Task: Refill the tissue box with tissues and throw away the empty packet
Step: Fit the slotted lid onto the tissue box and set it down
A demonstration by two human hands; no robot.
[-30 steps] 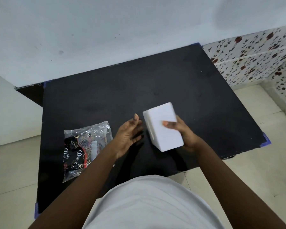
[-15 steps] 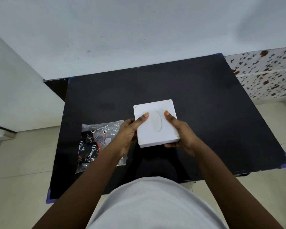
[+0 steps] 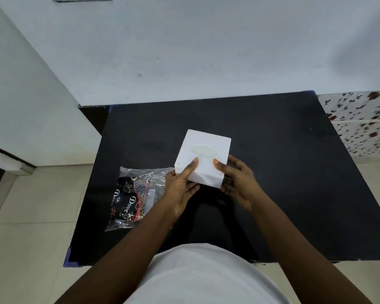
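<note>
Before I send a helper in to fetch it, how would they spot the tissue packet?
Find the black square table against the white wall. On its near-left part, beside the left hand, lies a flat, crinkly clear plastic packet. Unlike the plain white tissue box held in both hands, it has black-and-red print.

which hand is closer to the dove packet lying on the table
Left. The left hand holds the tissue box's left side and overlaps the packet's right edge in this view. The right hand is on the box's far side, away from the packet.
</note>
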